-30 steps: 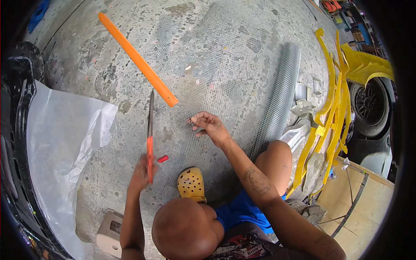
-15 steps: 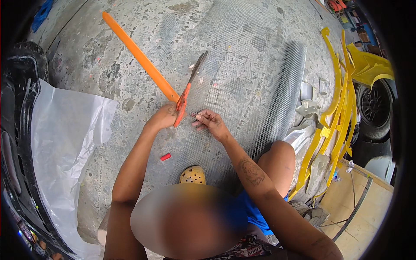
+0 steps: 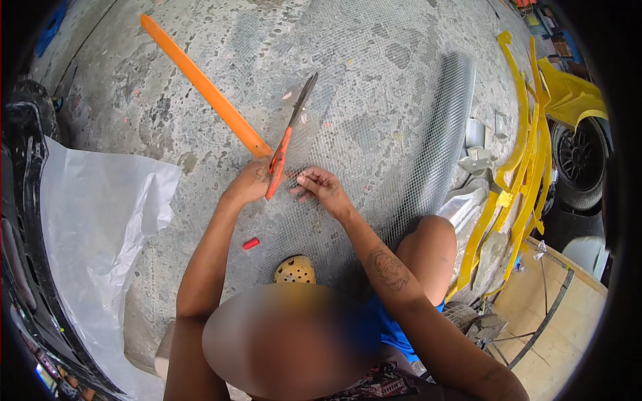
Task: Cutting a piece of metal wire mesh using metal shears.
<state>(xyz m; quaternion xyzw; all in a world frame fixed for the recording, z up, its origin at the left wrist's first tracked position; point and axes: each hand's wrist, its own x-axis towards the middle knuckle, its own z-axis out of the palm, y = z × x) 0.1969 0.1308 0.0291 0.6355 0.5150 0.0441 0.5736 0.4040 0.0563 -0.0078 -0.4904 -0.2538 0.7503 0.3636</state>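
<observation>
My left hand (image 3: 249, 182) is closed by the orange handles of a pair of scissors (image 3: 279, 159), its fingertips largely hidden behind them. The dark blades point up and away, over the floor. Just right of it, my right hand (image 3: 322, 191) has thumb and forefinger pinched together at the wire mesh (image 3: 354, 144), other fingers curled. This thin grey mesh lies spread beneath both hands, and its far right part forms a roll (image 3: 438, 134). A long orange strip (image 3: 204, 87) lies diagonally on the floor, its near end beside my left hand.
A small red cylinder (image 3: 251, 243) lies near my yellow clog (image 3: 295, 270). White plastic sheeting (image 3: 100, 200) and a black car part (image 3: 23, 160) are at left. Yellow body parts (image 3: 518, 180), a wheel (image 3: 579, 164) and a wooden board (image 3: 535, 314) stand along the right.
The view has shifted slightly. Both hands stay almost in place, and the scissors have turned a little more upright. Nothing has been let go.
</observation>
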